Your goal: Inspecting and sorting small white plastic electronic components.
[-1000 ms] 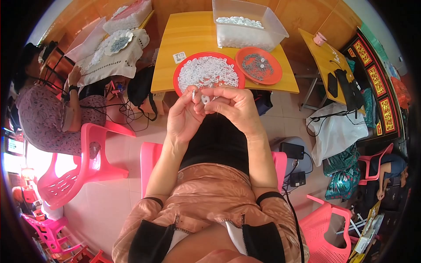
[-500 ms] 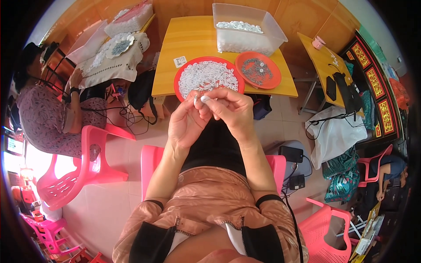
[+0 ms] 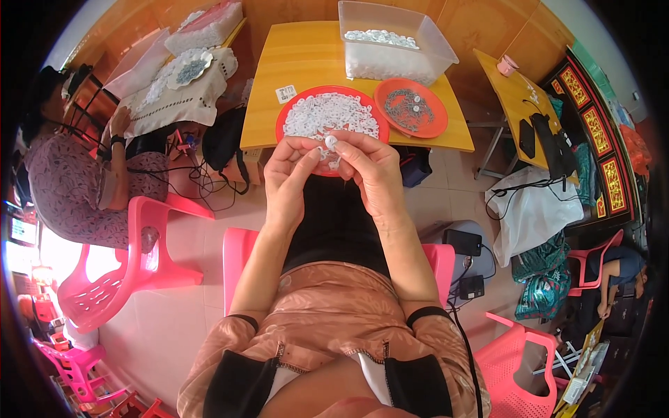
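Note:
Over the near edge of a red round tray (image 3: 281,129), both hands meet at the fingertips. Between the thumb and fingers of my right hand (image 3: 373,171) is a small round white plastic piece (image 3: 330,141). My left hand (image 3: 287,177) is pinched closed right beside it; what its fingertips hold is too small to make out. White plastic pieces (image 3: 324,115) in loop-like shapes are heaped in the tray. To its right, an orange-red plate (image 3: 435,115) carries small grey metal parts (image 3: 404,111) and a couple of round white pieces.
A clear plastic bin (image 3: 390,66) with white round pieces stands at the back of the yellow table (image 3: 296,52). A small white card (image 3: 286,94) lies left of the tray. At left, a person (image 3: 83,177) sits by another table. Pink chairs (image 3: 139,258) stand around.
Both hands have shifted slightly, the left with its thumb now pointing up toward the fingertips. The round white piece now shows its face more clearly in my right hand.

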Demonstrator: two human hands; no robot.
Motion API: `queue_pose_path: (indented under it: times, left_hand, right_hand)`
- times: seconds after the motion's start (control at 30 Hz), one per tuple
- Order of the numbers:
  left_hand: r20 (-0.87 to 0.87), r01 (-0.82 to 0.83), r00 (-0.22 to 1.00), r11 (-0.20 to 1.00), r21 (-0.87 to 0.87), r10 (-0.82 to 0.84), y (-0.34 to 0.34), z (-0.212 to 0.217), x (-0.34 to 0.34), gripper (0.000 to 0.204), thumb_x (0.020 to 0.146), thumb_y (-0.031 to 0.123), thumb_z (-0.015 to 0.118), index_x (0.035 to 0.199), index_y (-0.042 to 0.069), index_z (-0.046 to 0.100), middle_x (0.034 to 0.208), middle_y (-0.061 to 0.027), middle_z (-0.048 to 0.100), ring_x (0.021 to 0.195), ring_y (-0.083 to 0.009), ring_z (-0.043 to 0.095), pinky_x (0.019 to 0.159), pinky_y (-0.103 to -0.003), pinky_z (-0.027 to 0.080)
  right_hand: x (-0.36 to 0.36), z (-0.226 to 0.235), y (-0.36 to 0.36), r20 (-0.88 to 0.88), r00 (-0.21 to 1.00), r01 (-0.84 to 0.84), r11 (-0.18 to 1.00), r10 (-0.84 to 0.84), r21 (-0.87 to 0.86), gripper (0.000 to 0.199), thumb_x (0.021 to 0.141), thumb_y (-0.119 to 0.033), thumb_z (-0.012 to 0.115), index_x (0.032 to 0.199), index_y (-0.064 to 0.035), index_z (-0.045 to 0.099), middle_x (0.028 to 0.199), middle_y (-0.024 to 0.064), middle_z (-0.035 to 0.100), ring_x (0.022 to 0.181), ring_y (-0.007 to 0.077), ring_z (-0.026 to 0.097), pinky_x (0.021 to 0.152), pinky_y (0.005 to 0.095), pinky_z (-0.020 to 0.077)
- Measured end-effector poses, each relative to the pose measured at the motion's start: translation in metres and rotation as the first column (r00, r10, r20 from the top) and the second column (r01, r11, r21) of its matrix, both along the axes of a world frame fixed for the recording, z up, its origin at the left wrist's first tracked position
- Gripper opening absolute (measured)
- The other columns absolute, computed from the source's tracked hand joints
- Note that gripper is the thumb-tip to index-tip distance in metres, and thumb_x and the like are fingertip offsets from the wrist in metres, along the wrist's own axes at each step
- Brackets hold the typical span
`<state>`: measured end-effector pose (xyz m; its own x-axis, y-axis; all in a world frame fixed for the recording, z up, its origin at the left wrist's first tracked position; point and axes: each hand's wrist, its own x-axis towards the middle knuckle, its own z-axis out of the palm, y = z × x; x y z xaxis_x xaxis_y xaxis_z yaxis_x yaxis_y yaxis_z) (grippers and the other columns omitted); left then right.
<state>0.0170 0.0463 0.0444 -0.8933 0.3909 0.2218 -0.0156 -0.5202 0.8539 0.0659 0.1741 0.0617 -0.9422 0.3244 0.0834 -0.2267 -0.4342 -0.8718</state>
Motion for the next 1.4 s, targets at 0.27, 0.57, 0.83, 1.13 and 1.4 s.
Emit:
queue_pose_path:
  times: [0.27,0.57,0.83,1.13,1.4]
  left_hand:
    - [-0.09,-0.122,0.989,0.992,-0.04,0.118,0.0003,0.0015,0.0025,0.011,0.088,0.001,0.056,0.098,-0.001,0.057,0.084,-0.0041,0.062,0.075,-0.0087,0.059,0.071,-0.021,0.046]
    - [-0.264,-0.245,0.943,0.96,-0.133,0.204,0.001,0.0002,0.0033,0.008,0.088,-0.001,0.057,0.096,-0.002,0.057,0.083,-0.0028,0.06,0.076,-0.0053,0.056,0.071,-0.018,0.046]
    - [-0.158,-0.186,0.973,0.978,-0.093,0.169,0.0003,0.0033,0.0053,0.007,0.087,-0.002,0.057,0.095,-0.002,0.057,0.082,-0.0029,0.06,0.076,-0.0052,0.056,0.07,-0.018,0.045]
    - [-0.345,-0.341,0.899,0.926,-0.162,0.271,0.0033,0.0011,0.0089,0.012,0.085,-0.004,0.06,0.095,-0.002,0.056,0.083,-0.0041,0.061,0.078,-0.0061,0.057,0.069,-0.019,0.047]
    - [-0.355,-0.231,0.919,0.965,-0.127,0.173,-0.0016,0.0005,0.0048,0.02,0.083,-0.003,0.064,0.101,-0.002,0.055,0.086,-0.0053,0.062,0.079,-0.0084,0.059,0.073,-0.02,0.048]
  right_hand:
    - [-0.0014,-0.0055,0.0008,-0.032,0.999,0.027,0.996,-0.024,0.086,0.02,0.085,-0.006,0.064,0.102,0.0019,0.066,0.075,0.0009,0.062,0.054,0.0044,0.046,0.047,0.0177,0.0336]
    - [-0.0017,-0.0036,-0.0019,-0.052,0.996,0.078,0.988,-0.072,0.131,0.018,0.084,-0.005,0.064,0.1,0.0029,0.066,0.077,0.0023,0.063,0.056,0.0052,0.046,0.051,0.0184,0.0359]
    - [-0.0017,-0.0049,-0.0003,-0.021,0.999,0.04,0.998,-0.039,0.049,0.018,0.084,-0.006,0.065,0.1,0.0024,0.067,0.077,0.0019,0.064,0.056,0.0047,0.045,0.05,0.0182,0.0344]
    - [0.0019,-0.0042,-0.0068,-0.098,0.987,0.147,0.953,-0.125,0.266,0.016,0.084,-0.004,0.064,0.099,0.0023,0.067,0.076,0.0,0.063,0.057,0.0027,0.046,0.05,0.0161,0.0348]
    - [0.0079,0.0037,-0.0009,-0.068,0.997,0.058,0.976,-0.045,0.21,0.013,0.083,-0.003,0.065,0.095,0.0024,0.067,0.07,-0.0017,0.06,0.062,0.0017,0.051,0.052,0.0158,0.0381]
